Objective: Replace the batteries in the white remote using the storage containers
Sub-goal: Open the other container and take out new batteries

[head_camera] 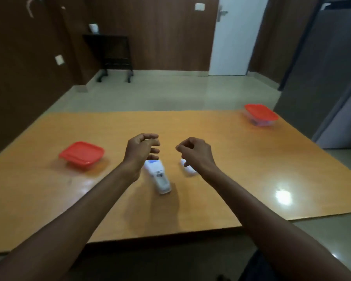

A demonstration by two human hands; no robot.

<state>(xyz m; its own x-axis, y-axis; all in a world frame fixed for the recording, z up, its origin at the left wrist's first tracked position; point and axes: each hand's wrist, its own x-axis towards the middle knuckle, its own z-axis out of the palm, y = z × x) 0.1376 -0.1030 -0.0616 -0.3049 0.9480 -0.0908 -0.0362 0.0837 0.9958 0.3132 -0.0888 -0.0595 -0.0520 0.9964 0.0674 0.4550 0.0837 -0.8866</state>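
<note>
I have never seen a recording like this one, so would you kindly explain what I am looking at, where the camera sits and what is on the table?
There is no machine here: a person works with two bare hands. The single picture comes from a camera worn on the head, looking forward and down, so both forearms reach in from below. The left hand and the right hand hover over an orange table, fingers loosely curled, holding nothing as far as the blur allows. Under them lies the white remote, and beside it a small white piece, partly hidden by the right hand, perhaps its battery cover. Two containers with red lids stand shut: one on the left, one at the far right.
</note>
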